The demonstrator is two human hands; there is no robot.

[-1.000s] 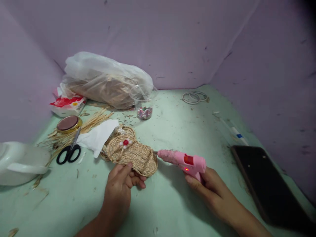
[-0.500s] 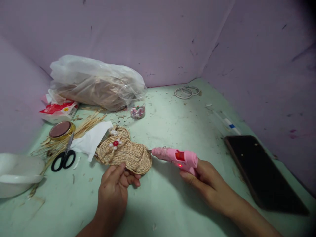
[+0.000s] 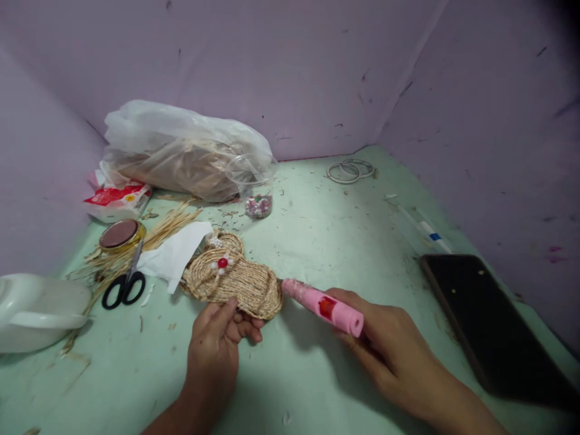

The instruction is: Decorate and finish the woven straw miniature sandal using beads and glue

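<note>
My left hand [image 3: 217,344] grips the near edge of a small woven straw slipper [image 3: 235,281] that has a red bead and white beads on its strap. A second straw piece [image 3: 224,241] peeks out behind it. My right hand [image 3: 385,344] is closed round a pink glue gun [image 3: 324,305]. The gun is tilted, and its metal tip points at the slipper's right end, almost touching it.
Black-handled scissors [image 3: 124,287], a white tissue [image 3: 174,254], loose straw [image 3: 136,241] and a gold-rimmed lid [image 3: 121,234] lie to the left. A plastic bag of straw [image 3: 181,154], a cup of beads [image 3: 257,193], a white bowl [image 3: 36,308], rings [image 3: 348,170] and a dark phone [image 3: 480,326] surround the mat.
My right hand has rolled the glue gun over, so its barrel now shows from above, with the tip still at the slipper's right end. My left hand keeps its hold.
</note>
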